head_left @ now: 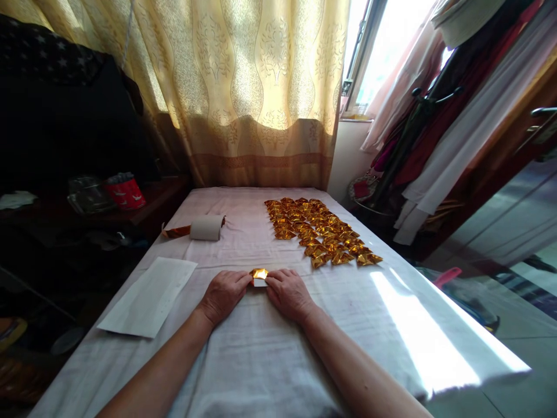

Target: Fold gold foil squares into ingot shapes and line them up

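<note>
Between my two hands, just above or on the cloth, is a small piece of gold foil paper (260,273), partly folded, with a white strip along its near edge. My left hand (225,294) pinches its left end, and my right hand (289,292) grips the right end. Fingers of both hands are bent, and the fingertips partly hide the paper. Beyond my right hand, folded gold paper ingots (343,258) lie in several rows. To the left of my left hand rests a flat white sheet (148,297).
A grey cardboard roll (206,227) with gold-brown paper sticking out lies at the back left of the cloth-covered table (243,360). Curtains (261,75) hang behind. Left stands a dark shelf with a red container (125,191); at right, clothes hang on a coat stand (394,139).
</note>
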`<state>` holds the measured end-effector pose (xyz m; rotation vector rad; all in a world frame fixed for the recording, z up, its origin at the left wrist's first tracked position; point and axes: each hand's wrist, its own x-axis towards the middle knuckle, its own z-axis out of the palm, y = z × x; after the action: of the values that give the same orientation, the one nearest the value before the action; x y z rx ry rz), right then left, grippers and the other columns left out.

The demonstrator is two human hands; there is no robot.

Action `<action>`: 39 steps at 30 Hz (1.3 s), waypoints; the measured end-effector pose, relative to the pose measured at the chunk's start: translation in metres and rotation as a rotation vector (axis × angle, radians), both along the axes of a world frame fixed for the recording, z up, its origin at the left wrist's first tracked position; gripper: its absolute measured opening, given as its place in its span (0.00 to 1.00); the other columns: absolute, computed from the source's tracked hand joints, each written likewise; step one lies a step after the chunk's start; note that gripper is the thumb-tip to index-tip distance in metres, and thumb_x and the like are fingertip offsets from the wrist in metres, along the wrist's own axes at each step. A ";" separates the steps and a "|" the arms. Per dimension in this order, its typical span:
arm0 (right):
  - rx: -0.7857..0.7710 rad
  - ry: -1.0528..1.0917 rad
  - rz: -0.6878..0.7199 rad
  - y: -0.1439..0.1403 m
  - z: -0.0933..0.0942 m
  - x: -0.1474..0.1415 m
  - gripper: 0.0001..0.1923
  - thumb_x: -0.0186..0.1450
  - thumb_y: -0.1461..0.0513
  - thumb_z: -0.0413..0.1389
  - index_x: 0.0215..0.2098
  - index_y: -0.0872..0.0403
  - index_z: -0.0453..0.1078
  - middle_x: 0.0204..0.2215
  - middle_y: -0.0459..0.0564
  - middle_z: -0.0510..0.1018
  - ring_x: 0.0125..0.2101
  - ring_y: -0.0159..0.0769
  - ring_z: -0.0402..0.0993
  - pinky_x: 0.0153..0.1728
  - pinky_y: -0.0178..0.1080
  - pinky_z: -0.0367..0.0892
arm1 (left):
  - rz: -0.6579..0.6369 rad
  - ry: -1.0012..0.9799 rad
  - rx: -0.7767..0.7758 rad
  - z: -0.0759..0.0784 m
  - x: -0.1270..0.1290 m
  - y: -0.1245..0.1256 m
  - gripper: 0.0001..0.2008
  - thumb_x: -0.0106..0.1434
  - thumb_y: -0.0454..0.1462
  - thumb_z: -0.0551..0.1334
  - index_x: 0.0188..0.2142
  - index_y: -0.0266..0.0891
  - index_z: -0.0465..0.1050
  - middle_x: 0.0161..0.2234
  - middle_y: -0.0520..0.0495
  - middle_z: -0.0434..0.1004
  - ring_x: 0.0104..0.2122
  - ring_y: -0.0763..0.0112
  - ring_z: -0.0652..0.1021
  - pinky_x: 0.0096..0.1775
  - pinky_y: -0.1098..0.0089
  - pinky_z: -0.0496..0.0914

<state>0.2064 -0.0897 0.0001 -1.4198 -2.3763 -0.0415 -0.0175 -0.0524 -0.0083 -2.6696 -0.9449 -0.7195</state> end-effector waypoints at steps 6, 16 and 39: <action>-0.001 -0.004 -0.012 0.000 0.000 0.001 0.12 0.67 0.66 0.53 0.46 0.51 0.76 0.47 0.51 0.80 0.45 0.40 0.73 0.46 0.42 0.63 | -0.013 0.002 -0.010 -0.002 0.001 0.003 0.13 0.65 0.29 0.56 0.45 0.40 0.74 0.44 0.44 0.81 0.42 0.65 0.80 0.44 0.65 0.74; 0.003 0.034 -0.058 0.001 -0.002 0.002 0.12 0.65 0.66 0.55 0.43 0.49 0.78 0.43 0.50 0.81 0.42 0.39 0.73 0.45 0.40 0.65 | -0.026 0.013 -0.051 -0.004 0.002 0.004 0.11 0.65 0.28 0.56 0.42 0.40 0.75 0.39 0.45 0.81 0.38 0.66 0.80 0.41 0.66 0.74; -0.231 0.091 -0.098 0.025 0.008 0.009 0.09 0.69 0.63 0.54 0.39 0.53 0.78 0.36 0.51 0.80 0.38 0.35 0.75 0.39 0.34 0.64 | 0.114 -0.091 -0.262 0.003 0.011 0.009 0.09 0.70 0.37 0.55 0.40 0.39 0.73 0.36 0.46 0.80 0.37 0.65 0.78 0.42 0.66 0.71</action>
<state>0.2157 -0.0651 0.0076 -1.6047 -2.2947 0.2750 -0.0063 -0.0431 -0.0057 -2.7929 -1.2854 -0.7441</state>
